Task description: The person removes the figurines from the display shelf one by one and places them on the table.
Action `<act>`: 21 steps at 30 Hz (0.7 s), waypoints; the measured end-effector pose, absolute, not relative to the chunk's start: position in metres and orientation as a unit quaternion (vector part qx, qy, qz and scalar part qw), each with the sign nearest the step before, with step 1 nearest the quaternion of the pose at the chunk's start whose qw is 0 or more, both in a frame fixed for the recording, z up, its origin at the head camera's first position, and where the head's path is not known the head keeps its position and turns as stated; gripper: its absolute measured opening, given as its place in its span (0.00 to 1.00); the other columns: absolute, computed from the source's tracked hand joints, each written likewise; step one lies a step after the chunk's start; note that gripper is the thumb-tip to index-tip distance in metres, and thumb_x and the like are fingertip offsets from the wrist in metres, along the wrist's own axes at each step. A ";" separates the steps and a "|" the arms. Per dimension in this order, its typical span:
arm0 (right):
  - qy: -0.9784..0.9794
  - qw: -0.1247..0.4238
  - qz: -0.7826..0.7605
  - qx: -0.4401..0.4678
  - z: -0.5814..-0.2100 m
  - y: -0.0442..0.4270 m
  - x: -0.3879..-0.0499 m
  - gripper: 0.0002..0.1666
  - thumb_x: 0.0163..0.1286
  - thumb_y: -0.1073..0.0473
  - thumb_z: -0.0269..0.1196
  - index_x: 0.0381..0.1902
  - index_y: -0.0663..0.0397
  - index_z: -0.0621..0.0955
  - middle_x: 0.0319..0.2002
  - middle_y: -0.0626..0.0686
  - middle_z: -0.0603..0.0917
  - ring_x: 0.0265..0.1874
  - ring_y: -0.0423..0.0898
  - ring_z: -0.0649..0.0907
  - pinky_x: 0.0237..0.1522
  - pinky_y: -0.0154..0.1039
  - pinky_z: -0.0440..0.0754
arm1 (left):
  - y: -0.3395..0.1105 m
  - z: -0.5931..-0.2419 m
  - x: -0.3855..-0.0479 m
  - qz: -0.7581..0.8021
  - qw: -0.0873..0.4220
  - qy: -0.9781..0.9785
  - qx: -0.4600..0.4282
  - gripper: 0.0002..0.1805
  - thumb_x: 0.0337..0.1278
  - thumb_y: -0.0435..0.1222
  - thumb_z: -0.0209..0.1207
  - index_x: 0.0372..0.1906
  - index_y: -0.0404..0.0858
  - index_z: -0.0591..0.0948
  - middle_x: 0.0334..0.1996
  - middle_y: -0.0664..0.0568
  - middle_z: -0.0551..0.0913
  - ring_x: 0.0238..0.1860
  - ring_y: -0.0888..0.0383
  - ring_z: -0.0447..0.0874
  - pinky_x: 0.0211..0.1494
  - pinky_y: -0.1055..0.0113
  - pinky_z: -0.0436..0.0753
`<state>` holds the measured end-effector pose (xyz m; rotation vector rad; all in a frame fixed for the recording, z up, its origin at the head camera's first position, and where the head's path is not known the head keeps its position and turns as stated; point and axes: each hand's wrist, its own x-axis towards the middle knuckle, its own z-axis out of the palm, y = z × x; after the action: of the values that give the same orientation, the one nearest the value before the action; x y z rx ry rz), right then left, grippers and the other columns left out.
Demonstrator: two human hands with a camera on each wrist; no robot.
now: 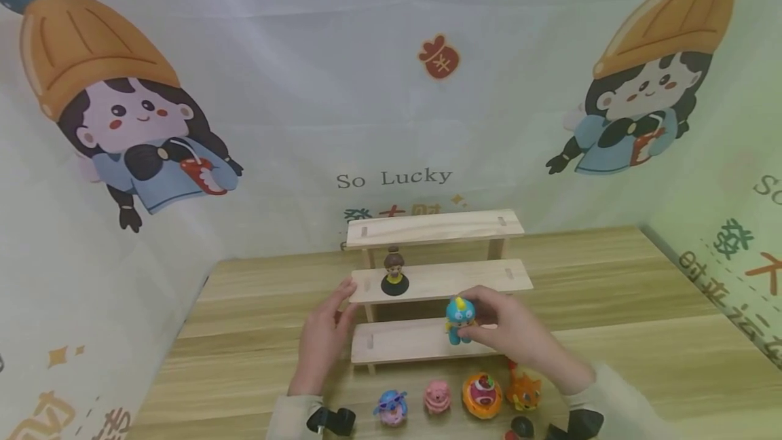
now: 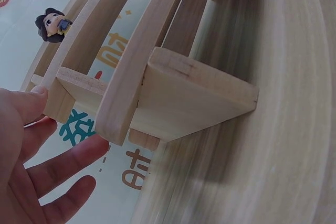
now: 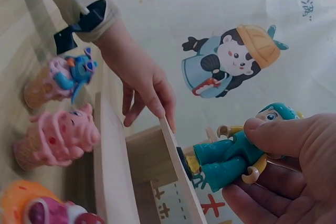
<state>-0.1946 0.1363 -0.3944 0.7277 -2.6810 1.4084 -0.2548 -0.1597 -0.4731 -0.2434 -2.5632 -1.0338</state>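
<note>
My right hand pinches a toy figurine with a turquoise outfit and yellow crest. It is above the front tier of a wooden three-step display stand; the right wrist view shows the figurine between thumb and fingers. At the stand's left end, my left hand holds the end of the middle tier by thumb and index finger. The other fingers of the left hand are spread loosely in the left wrist view. A brown-haired figurine on a black base stands on the middle tier's left part.
In front of the stand sit a blue figurine, a pink figurine, an orange round toy and an orange animal figurine. A dark-topped toy shows at the bottom edge. A printed cloth hangs behind the wooden table.
</note>
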 end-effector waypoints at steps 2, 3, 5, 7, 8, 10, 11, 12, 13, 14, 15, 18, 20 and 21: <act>-0.856 0.010 0.456 0.242 -0.397 0.137 -0.187 0.22 0.58 0.60 0.69 0.50 0.60 0.78 0.41 0.52 0.83 0.41 0.47 0.84 0.46 0.36 0.83 | -0.160 -0.474 -0.255 -0.366 0.181 -0.909 -0.085 0.21 0.64 0.39 0.58 0.62 0.48 0.76 0.66 0.60 0.72 0.30 0.62 0.81 0.32 0.71 0.78; -0.853 0.009 0.458 0.249 -0.398 0.138 -0.184 0.23 0.59 0.59 0.69 0.50 0.61 0.77 0.41 0.52 0.83 0.41 0.46 0.84 0.46 0.36 0.83 | -0.160 -0.474 -0.255 -0.365 0.181 -0.909 -0.085 0.21 0.65 0.40 0.58 0.62 0.48 0.76 0.66 0.60 0.72 0.30 0.62 0.81 0.33 0.71 0.78; -0.847 -0.003 0.468 0.251 -0.402 0.138 -0.177 0.23 0.59 0.58 0.69 0.51 0.60 0.77 0.41 0.52 0.83 0.41 0.43 0.84 0.46 0.34 0.82 | -0.160 -0.475 -0.255 -0.362 0.181 -0.910 -0.084 0.21 0.65 0.40 0.57 0.62 0.48 0.76 0.66 0.60 0.72 0.30 0.62 0.81 0.33 0.71 0.78; -0.842 -0.010 0.478 0.251 -0.406 0.137 -0.170 0.23 0.58 0.58 0.69 0.50 0.59 0.77 0.41 0.52 0.84 0.40 0.41 0.84 0.45 0.33 0.82 | -0.160 -0.475 -0.255 -0.361 0.181 -0.911 -0.084 0.21 0.64 0.40 0.58 0.62 0.48 0.76 0.66 0.60 0.72 0.30 0.62 0.81 0.33 0.70 0.78; -0.839 -0.015 0.484 0.249 -0.408 0.136 -0.167 0.23 0.58 0.59 0.69 0.50 0.59 0.77 0.41 0.52 0.84 0.40 0.40 0.84 0.44 0.33 0.83 | -0.161 -0.475 -0.255 -0.360 0.181 -0.912 -0.083 0.21 0.64 0.40 0.58 0.62 0.48 0.76 0.66 0.60 0.72 0.30 0.62 0.81 0.33 0.70 0.78; -0.838 -0.025 0.490 0.237 -0.413 0.134 -0.161 0.22 0.58 0.59 0.69 0.49 0.56 0.77 0.40 0.50 0.84 0.39 0.38 0.84 0.44 0.31 0.82 | -0.161 -0.476 -0.255 -0.359 0.181 -0.912 -0.081 0.21 0.64 0.40 0.58 0.62 0.48 0.76 0.65 0.60 0.72 0.29 0.62 0.80 0.33 0.70 0.78; -0.839 -0.026 0.490 0.235 -0.415 0.134 -0.159 0.21 0.57 0.58 0.70 0.48 0.55 0.78 0.40 0.49 0.84 0.39 0.38 0.84 0.43 0.31 0.82 | -0.161 -0.476 -0.255 -0.359 0.181 -0.912 -0.081 0.21 0.64 0.39 0.58 0.62 0.48 0.76 0.65 0.59 0.72 0.29 0.62 0.80 0.33 0.70 0.78; -0.840 -0.029 0.490 0.231 -0.416 0.133 -0.156 0.21 0.57 0.57 0.70 0.48 0.53 0.78 0.39 0.48 0.84 0.39 0.37 0.84 0.43 0.31 0.82 | -0.160 -0.476 -0.255 -0.358 0.180 -0.913 -0.079 0.21 0.64 0.39 0.58 0.62 0.48 0.76 0.66 0.60 0.72 0.29 0.63 0.79 0.33 0.70 0.78; -0.840 -0.034 0.490 0.230 -0.418 0.132 -0.153 0.20 0.57 0.57 0.70 0.48 0.52 0.78 0.39 0.48 0.84 0.38 0.37 0.84 0.43 0.31 0.82 | -0.160 -0.476 -0.255 -0.358 0.179 -0.913 -0.078 0.21 0.65 0.39 0.58 0.62 0.48 0.76 0.66 0.59 0.72 0.29 0.63 0.79 0.33 0.70 0.78; -0.841 -0.042 0.491 0.224 -0.420 0.132 -0.151 0.20 0.58 0.56 0.70 0.47 0.51 0.78 0.39 0.47 0.84 0.38 0.36 0.83 0.42 0.31 0.82 | -0.160 -0.476 -0.256 -0.359 0.178 -0.913 -0.078 0.21 0.65 0.39 0.57 0.62 0.49 0.76 0.66 0.59 0.72 0.29 0.63 0.78 0.33 0.70 0.77; -0.841 -0.049 0.492 0.222 -0.422 0.131 -0.148 0.20 0.58 0.55 0.70 0.47 0.50 0.77 0.39 0.46 0.83 0.38 0.36 0.83 0.42 0.30 0.81 | -0.160 -0.476 -0.256 -0.359 0.176 -0.913 -0.077 0.21 0.65 0.39 0.57 0.62 0.49 0.76 0.66 0.60 0.72 0.29 0.63 0.78 0.33 0.70 0.77; -0.838 -0.068 0.497 0.215 -0.428 0.129 -0.140 0.21 0.58 0.54 0.69 0.48 0.50 0.77 0.40 0.45 0.83 0.39 0.37 0.83 0.41 0.31 0.81 | -0.159 -0.475 -0.256 -0.360 0.172 -0.914 -0.076 0.20 0.65 0.40 0.57 0.62 0.50 0.76 0.66 0.61 0.72 0.28 0.63 0.78 0.33 0.70 0.77; -0.845 -0.065 0.487 0.213 -0.433 0.128 -0.136 0.22 0.58 0.54 0.69 0.49 0.49 0.77 0.41 0.45 0.83 0.40 0.38 0.83 0.41 0.33 0.81 | -0.159 -0.475 -0.256 -0.362 0.172 -0.913 -0.076 0.20 0.65 0.40 0.57 0.62 0.50 0.76 0.66 0.61 0.72 0.28 0.63 0.77 0.32 0.71 0.77; -0.849 -0.061 0.479 0.214 -0.436 0.127 -0.133 0.22 0.58 0.53 0.69 0.49 0.49 0.77 0.42 0.45 0.84 0.41 0.38 0.83 0.42 0.34 0.81 | -0.159 -0.475 -0.257 -0.364 0.172 -0.912 -0.076 0.20 0.65 0.40 0.57 0.62 0.50 0.76 0.66 0.61 0.71 0.28 0.63 0.77 0.32 0.71 0.77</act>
<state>-0.1334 0.1266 -0.4356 0.6999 -2.7753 1.5666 -0.2566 -0.1590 -0.4751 -0.2158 -2.5890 -1.0320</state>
